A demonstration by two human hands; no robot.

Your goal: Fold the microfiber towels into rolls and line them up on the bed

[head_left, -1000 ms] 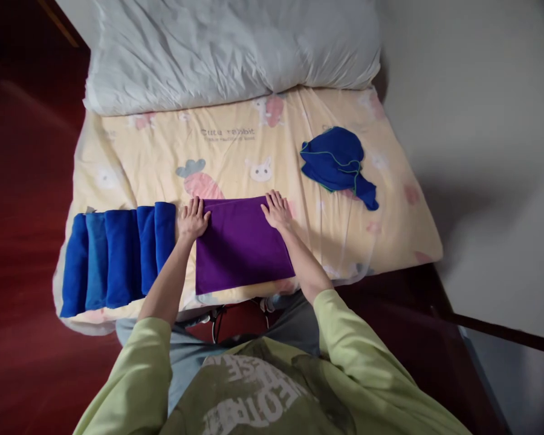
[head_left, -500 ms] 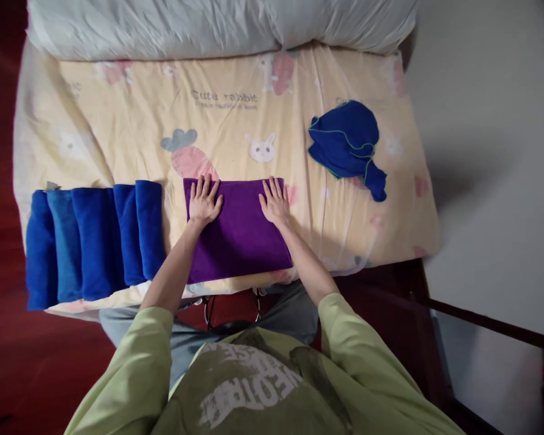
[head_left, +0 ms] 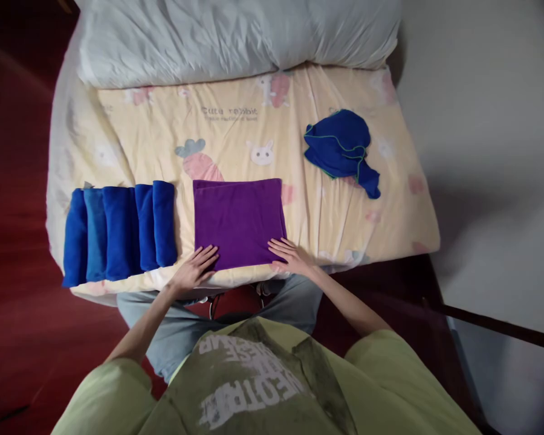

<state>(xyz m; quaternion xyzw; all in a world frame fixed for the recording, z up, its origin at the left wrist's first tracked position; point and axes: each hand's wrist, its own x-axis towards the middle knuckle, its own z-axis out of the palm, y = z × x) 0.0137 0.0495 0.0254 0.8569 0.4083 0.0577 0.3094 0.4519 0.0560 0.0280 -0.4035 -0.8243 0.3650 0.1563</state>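
Observation:
A folded purple towel [head_left: 238,219] lies flat on the yellow cartoon-print bed sheet [head_left: 236,127], near the bed's front edge. My left hand [head_left: 194,269] rests flat at the towel's near left corner, fingers stretched out. My right hand [head_left: 291,255] lies flat at the near right corner, fingers spread. Neither hand holds anything. Left of the purple towel stands a row of several folded blue towels [head_left: 120,231], side by side.
A crumpled dark blue cloth [head_left: 342,150] with green trim lies at the sheet's right side. A grey-white pillow [head_left: 236,33] spans the far end of the bed. Dark red floor lies left, pale floor right.
Both hands have slid from the far edge of the purple towel back to its near edge. The towel stays flat in place.

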